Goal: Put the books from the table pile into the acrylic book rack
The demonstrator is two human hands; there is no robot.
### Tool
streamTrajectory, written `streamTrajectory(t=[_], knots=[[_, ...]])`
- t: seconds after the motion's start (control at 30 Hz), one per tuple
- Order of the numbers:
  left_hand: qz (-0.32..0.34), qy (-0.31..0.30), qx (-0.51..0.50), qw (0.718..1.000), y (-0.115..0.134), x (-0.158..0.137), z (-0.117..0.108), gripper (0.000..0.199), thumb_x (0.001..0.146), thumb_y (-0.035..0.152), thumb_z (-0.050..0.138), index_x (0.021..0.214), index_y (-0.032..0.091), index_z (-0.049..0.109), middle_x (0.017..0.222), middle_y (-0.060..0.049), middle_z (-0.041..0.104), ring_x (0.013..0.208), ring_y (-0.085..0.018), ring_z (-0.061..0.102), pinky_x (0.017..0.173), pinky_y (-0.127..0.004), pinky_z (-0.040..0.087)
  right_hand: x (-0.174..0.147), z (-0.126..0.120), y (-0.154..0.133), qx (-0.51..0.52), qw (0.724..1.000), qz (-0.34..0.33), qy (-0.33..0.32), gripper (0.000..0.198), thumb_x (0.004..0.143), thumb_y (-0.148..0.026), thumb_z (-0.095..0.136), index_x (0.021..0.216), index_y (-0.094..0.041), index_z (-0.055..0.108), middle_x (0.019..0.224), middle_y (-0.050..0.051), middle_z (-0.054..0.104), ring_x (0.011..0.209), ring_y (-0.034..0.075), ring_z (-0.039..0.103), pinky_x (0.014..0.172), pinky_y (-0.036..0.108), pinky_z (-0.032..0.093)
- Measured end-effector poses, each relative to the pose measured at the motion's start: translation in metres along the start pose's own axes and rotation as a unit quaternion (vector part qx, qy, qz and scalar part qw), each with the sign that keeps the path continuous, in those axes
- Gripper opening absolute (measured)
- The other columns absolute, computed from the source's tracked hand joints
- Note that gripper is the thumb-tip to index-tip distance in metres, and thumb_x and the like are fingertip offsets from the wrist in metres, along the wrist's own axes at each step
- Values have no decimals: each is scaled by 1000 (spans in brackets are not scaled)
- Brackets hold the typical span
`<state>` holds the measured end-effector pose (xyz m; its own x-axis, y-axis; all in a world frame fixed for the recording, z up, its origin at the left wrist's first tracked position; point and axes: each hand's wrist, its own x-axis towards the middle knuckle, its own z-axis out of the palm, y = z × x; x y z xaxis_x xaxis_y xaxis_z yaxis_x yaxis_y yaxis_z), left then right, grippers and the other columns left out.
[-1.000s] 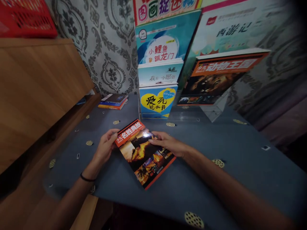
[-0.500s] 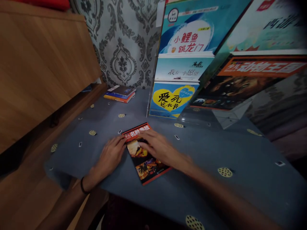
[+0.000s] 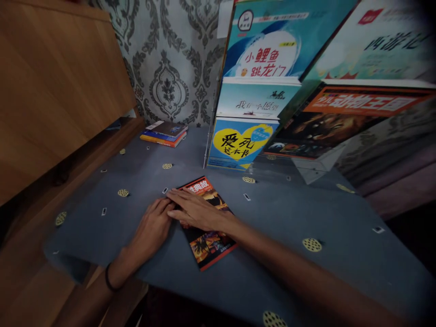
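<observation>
Clock directions are taken from the book (image 3: 207, 244), which lies face up on the table (image 3: 282, 206). At ten o'clock, the wooden cabinet (image 3: 61, 91) is cut off by the left border. At nine o'clock, the left hand (image 3: 153, 229) meets the book's left side, fingers together; their tips are hidden, so whether they pinch cannot be told. The right hand (image 3: 199, 212) lies across the cover, fingers extended and close together, masking part of the title. Book: black cover, orange-red title band, white characters, golden photographs, top toward eleven o'clock. At two o'clock, the pale green book (image 3: 384, 59) is cut off above.
</observation>
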<state>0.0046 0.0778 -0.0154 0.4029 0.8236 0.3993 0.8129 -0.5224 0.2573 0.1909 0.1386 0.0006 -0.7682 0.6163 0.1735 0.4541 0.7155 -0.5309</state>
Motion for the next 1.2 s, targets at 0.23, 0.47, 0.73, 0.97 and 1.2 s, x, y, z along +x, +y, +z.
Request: streamTrajectory(t=[0.23, 0.47, 0.73, 0.97, 1.2], knots=[[7, 1, 14, 1000, -2, -2, 2, 33, 100, 15, 40, 124, 16, 63, 127, -12, 67, 116, -26, 63, 99, -47, 56, -5, 2, 7, -74, 997, 31, 14, 63, 101, -53, 47, 146, -8, 50, 155, 20, 45, 149, 28, 35, 123, 50, 29], [9, 9, 14, 1000, -2, 0, 2, 32, 102, 21, 40, 127, 18, 62, 125, -11, 68, 114, -26, 63, 96, -47, 57, -21, -11, 28, -107, 987, 113, 32, 64, 102, -48, 47, 150, -6, 44, 158, 23, 38, 151, 31, 31, 124, 53, 25], [30, -12, 48, 998, -1, 4, -7, 32, 103, 24, 38, 122, 15, 63, 124, -14, 67, 115, -28, 61, 97, -47, 54, -29, -21, 54, -9, 991, 127, 50, 56, 101, -38, 49, 148, -9, 47, 160, 20, 37, 151, 29, 31, 124, 53, 25], [52, -125, 74, 988, 15, 60, -16, 32, 105, 26, 35, 117, 16, 64, 117, -11, 70, 108, -26, 64, 95, -44, 53, -67, -37, 65, 177, 947, 167, 210, 49, 104, -50, 37, 138, -23, 61, 139, 9, 65, 129, 27, 60, 112, 50, 44], [143, -160, 54, 975, 18, 105, 30, 48, 107, 37, 35, 147, 13, 44, 156, -17, 45, 146, -28, 41, 118, -50, 36, -113, -30, 44, 129, 946, 177, 238, 47, 105, -48, 34, 136, -24, 59, 132, 9, 69, 123, 24, 63, 109, 48, 46]])
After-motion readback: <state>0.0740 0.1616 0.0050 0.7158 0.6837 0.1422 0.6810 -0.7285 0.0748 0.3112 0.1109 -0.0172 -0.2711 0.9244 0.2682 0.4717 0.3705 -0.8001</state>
